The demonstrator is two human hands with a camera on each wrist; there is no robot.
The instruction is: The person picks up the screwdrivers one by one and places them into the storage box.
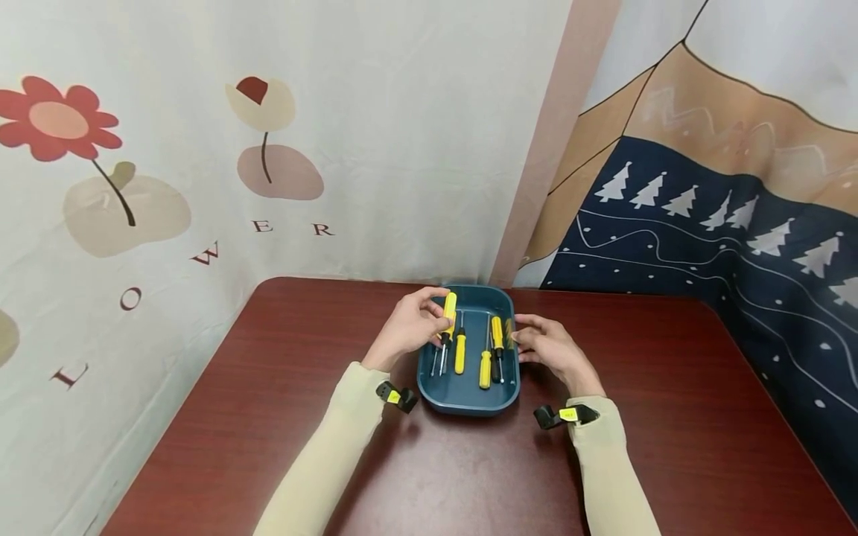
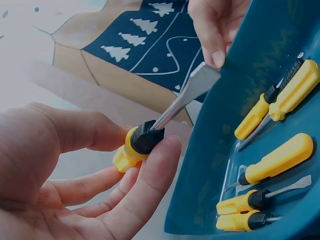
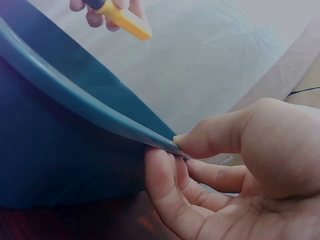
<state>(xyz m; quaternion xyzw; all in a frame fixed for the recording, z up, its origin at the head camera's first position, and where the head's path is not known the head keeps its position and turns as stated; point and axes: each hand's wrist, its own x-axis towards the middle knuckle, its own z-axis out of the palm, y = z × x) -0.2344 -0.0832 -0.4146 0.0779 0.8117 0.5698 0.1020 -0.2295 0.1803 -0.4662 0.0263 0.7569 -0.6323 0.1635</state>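
Note:
My left hand (image 1: 410, 327) pinches a yellow-handled screwdriver (image 1: 450, 307) between thumb and fingers over the left side of a blue tray (image 1: 477, 298). In the left wrist view, its black collar (image 2: 148, 138) sits at my fingertips and the flat blade points at the tray wall. My right hand (image 1: 553, 348) pinches the tray's right rim, thumb on top and fingers below, as the right wrist view shows (image 3: 210, 145). Several yellow and black screwdrivers lie in the tray, among them one near the middle (image 1: 459, 354) and two at the right (image 1: 485, 370).
The tray stands near the back edge of a dark red wooden table (image 1: 462, 476). Behind the table hangs a pale curtain (image 1: 415, 186) with flower prints. A dark blue cloth (image 1: 643, 246) with white trees hangs at the right.

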